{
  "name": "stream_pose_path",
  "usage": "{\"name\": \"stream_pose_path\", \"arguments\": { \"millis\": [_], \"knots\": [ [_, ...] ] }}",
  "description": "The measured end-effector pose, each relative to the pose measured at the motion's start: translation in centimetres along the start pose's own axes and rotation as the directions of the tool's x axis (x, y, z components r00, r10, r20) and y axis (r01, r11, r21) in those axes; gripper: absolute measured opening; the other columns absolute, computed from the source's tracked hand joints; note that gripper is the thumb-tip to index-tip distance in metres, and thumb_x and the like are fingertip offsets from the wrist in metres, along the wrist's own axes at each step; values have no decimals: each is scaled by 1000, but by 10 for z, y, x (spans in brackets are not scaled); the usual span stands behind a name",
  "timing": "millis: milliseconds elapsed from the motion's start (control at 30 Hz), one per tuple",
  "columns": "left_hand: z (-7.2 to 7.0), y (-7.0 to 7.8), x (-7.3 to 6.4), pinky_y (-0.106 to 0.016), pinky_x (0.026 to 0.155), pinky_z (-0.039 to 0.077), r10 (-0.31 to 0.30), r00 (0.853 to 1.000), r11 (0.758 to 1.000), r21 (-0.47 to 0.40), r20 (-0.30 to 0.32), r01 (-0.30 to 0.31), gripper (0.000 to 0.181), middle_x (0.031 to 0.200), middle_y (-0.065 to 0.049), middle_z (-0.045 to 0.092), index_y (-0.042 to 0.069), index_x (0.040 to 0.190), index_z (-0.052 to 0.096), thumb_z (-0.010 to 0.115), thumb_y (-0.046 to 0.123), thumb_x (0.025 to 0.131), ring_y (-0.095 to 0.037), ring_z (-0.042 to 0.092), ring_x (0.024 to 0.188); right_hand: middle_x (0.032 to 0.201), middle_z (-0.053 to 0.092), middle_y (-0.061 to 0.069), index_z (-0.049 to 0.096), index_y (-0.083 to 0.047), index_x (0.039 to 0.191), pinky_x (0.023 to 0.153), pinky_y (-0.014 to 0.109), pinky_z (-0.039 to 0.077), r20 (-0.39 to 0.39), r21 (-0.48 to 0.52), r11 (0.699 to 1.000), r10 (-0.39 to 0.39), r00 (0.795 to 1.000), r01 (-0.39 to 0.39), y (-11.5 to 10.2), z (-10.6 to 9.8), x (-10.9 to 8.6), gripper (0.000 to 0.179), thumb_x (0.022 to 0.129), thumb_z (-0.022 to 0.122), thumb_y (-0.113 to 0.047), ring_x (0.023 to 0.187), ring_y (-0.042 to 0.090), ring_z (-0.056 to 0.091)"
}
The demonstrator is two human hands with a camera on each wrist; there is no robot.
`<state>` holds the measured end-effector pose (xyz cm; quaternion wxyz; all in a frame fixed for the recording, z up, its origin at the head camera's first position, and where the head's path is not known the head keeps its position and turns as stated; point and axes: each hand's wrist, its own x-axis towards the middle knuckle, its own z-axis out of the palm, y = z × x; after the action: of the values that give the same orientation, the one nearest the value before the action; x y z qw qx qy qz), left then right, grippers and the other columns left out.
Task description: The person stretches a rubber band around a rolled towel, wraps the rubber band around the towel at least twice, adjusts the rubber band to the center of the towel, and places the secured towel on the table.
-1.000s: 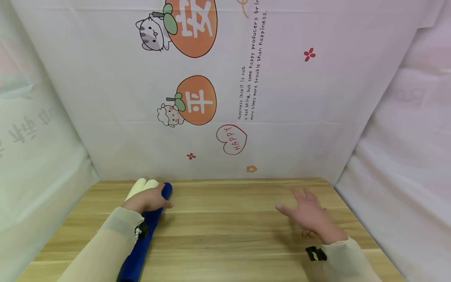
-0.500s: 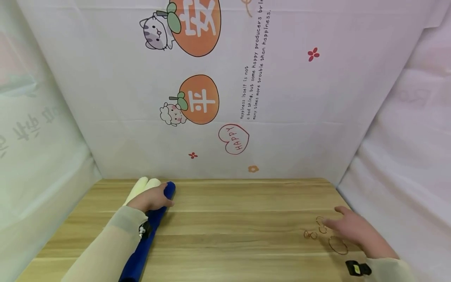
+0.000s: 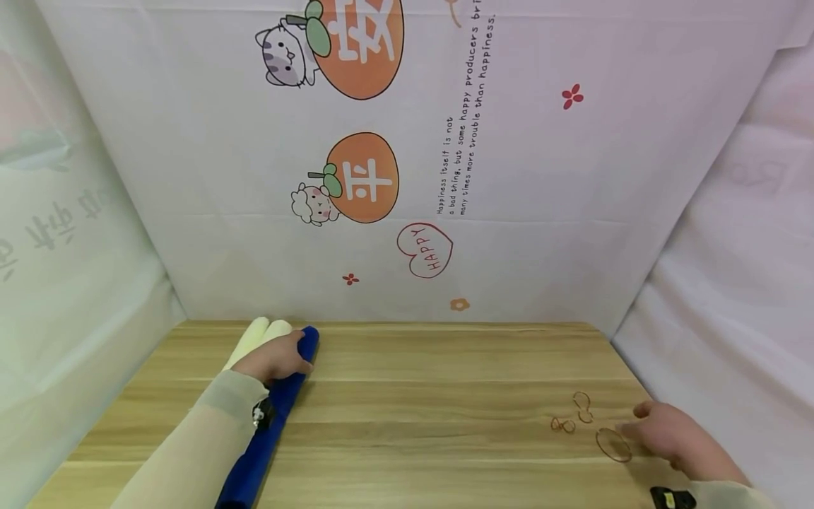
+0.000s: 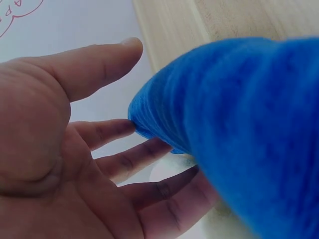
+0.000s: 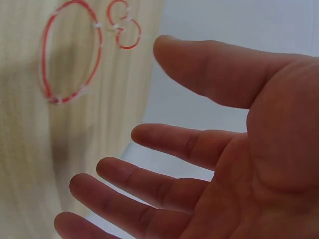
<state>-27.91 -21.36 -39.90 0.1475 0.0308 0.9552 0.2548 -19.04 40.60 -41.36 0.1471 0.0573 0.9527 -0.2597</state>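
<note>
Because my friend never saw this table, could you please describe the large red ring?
On the wooden table, find the right hand. The red ring lies beside its fingers. It is one wide oval; both neighbouring loops are smaller and pinched midway.

White printed sheets [image 3: 528, 184] enclose a wood-grain tabletop [image 3: 420, 403] on three sides.

Tabletop [image 3: 407, 403]: we see striped wood grain at six o'clock in our head view.
Back sheet [image 3: 509, 268]: white, at twelve.
Cat print [image 3: 283, 56]: gray-striped, at eleven, beside an orange fruit print [image 3: 361, 53].
Lettering [image 3: 466, 127]: English, running upward at one.
Heart [image 3: 425, 250]: red outline reading HAPPY, near our centre.
Red flower [image 3: 572, 97]: between one and two.
Left sheet [image 3: 89, 297]: white, at nine.
Right sheet [image 3: 731, 283]: white, at three.
</note>
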Motion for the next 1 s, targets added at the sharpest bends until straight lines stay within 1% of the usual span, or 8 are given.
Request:
{"name": "stream_pose_path", "arguments": {
  "millis": [100, 200, 367, 500, 633, 867, 933, 1000],
  "knots": [
    [2, 0, 1, -37, 61, 50, 18, 1000, 1000, 20, -9, -18, 79, 134, -28, 41, -4, 144, 25, 70, 17, 82, -34, 52, 104, 120, 40, 41, 35, 24, 122, 56, 41, 47, 23, 25, 999, 25, 999, -25, 4, 3, 1, 85, 82, 65, -45, 85, 33, 54],
    [3, 1, 2, -36, 63, 49, 48, 999, 997, 59, -18, -47, 75, 132, -27, 44, -4, 141, 31, 71, 17, 81, -32, 53, 101, 116, 43, 40, 39, 23, 119, 58, 40, 47, 19, 1, 1000, 24, 1000, -24, 5, 4, 3, 79, 82, 66, -41, 85, 33, 52],
    [6, 1, 4, -36, 64, 48, 61, 998, 995, 83, -13, -60, 72, 132, -23, 45, -1, 141, 35, 72, 16, 81, -29, 54, 95, 91, 54, 24, 50, 17, 106, 56, 38, 45, -14, -7, 1000, 10, 1000, -10, 5, 9, 4, 57, 82, 67, -32, 72, 26, 50],
    [8, 2, 6, -35, 55, 47, 41, 999, 999, 32, 3, -41, 72, 133, -19, 45, 3, 143, 34, 71, 16, 82, -27, 55, 88, 78, 51, 14, 52, 13, 98, 51, 36, 44, -21, 46, 999, 30, 999, -29, 4, 13, 4, 44, 82, 68, -25, 62, 22, 48],
    [9, 4, 6, -36, 54, 49, 19, 1000, 1000, -25, 18, -19, 72, 135, -18, 44, 6, 144, 34, 71, 16, 83, -27, 55, 92, 74, 50, 8, 54, 9, 95, 47, 33, 43, -33, 56, 998, 22, 999, -20, 3, 16, 5, 36, 81, 68, -21, 52, 19, 45],
    [10, 5, 6, -37, 58, 51, 50, 998, 995, -89, 41, -46, 70, 139, -20, 40, 3, 143, 34, 70, 17, 83, -29, 55, 101, 87, 55, 18, 53, 16, 101, 48, 36, 46, -56, 0, 1000, -16, 998, 16, 0, 21, 10, 46, 79, 69, -22, 55, 21, 48],
    [11, 4, 6, -37, 59, 51, 48, 998, 993, -108, 45, -43, 70, 138, -22, 40, 3, 142, 34, 70, 17, 84, -29, 57, 99, 85, 55, 16, 54, 14, 99, 47, 36, 46, -64, -3, 1000, -20, 998, 20, -1, 22, 11, 44, 79, 69, -22, 55, 20, 48],
    [11, 4, 7, -38, 61, 52, 34, 998, 991, -134, 48, -27, 69, 135, -23, 42, 3, 142, 34, 69, 17, 85, -29, 58, 97, 79, 54, 10, 56, 9, 92, 46, 35, 46, -66, 2, 1000, -8, 998, 8, -3, 23, 11, 35, 78, 69, -21, 51, 19, 47]
  ]
}}
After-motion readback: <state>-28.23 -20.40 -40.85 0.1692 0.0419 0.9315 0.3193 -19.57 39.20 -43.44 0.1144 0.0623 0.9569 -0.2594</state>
